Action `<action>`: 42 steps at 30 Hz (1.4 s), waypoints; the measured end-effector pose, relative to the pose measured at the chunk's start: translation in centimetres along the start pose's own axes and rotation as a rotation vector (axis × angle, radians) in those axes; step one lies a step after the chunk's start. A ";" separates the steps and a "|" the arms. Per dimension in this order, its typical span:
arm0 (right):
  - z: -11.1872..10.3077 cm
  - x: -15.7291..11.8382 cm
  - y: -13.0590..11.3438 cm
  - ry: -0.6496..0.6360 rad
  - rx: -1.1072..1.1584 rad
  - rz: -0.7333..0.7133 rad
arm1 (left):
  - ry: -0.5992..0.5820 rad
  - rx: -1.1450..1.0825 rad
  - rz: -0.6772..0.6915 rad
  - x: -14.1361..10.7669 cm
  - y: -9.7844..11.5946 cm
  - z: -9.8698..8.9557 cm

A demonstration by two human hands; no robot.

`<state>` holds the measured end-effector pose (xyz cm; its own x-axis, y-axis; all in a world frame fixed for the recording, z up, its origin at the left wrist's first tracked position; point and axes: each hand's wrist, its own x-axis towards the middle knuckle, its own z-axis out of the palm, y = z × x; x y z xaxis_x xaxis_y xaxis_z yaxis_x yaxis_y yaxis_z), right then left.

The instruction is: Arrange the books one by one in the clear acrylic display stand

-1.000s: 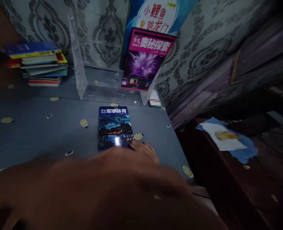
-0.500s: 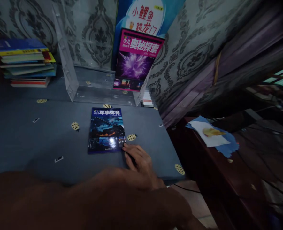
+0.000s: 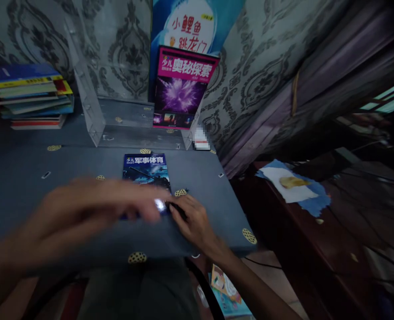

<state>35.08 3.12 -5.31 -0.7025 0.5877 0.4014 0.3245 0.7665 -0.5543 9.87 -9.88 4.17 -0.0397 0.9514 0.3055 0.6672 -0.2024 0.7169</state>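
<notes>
A dark blue book (image 3: 145, 171) with white Chinese title characters lies flat on the patterned tablecloth. At its lower right corner my right hand (image 3: 192, 218) rests low, thumb and fingers closed on the edge. My left hand (image 3: 106, 200), blurred by motion, hovers over the lower part of the cover with its fingers stretched out to the right. It hides much of the book's lower half, and I see nothing in it. Behind the book stands a clear acrylic rack (image 3: 133, 138), which holds a magenta book (image 3: 180, 95) and a taller blue book (image 3: 230, 18) at its right end.
A stack of books (image 3: 37, 100) sits at the back left of the table (image 3: 20, 173). Beside the rack is a small pixelated item (image 3: 201, 138). To the right, a dark red surface (image 3: 283, 226) bears blue and white cloth or paper (image 3: 297, 189). More books (image 3: 228, 291) lie below the table edge.
My left hand and forearm, earlier a blurred mass across the bottom, have come up over the book. My right hand stays at the book's corner. The view has shifted slightly.
</notes>
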 end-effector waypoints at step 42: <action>3.9 8.2 4.4 0.021 0.040 0.168 | 0.199 -1.088 -0.654 7.7 -9.7 6.2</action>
<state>28.34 10.28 -7.28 -0.6271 0.7123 0.3153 0.4104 0.6461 -0.6435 7.72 0.83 -4.35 -0.3004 0.9134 -0.2746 -0.4625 0.1123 0.8795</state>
